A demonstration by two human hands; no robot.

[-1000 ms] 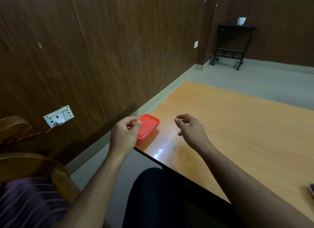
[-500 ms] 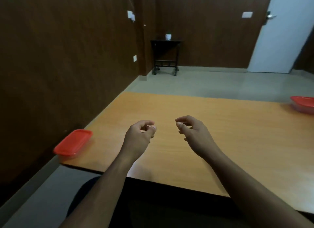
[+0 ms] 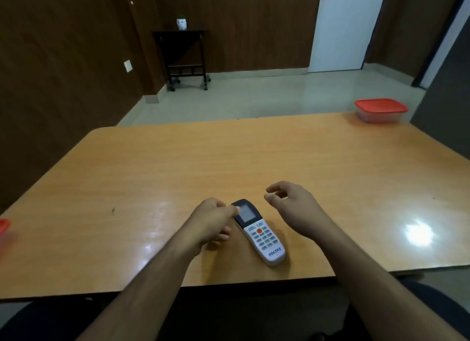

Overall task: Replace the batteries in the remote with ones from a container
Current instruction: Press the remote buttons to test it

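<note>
Remote (image 3: 259, 232) lies face-up, long axis diagonal. Left hand (image 3: 212, 222) nearer, curled fingers (image 3: 235, 209) touching its screen end, gripping nothing; right hand (image 3: 292, 208) loosely open beside it.

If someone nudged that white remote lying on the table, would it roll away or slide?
The remote would probably slide, not roll: it lies flat, face up, its body long and flattish. The table looks glossy with glare, so a nudge might make it skate or spin. It looks like rigid plastic, likely light and stiff.
</note>
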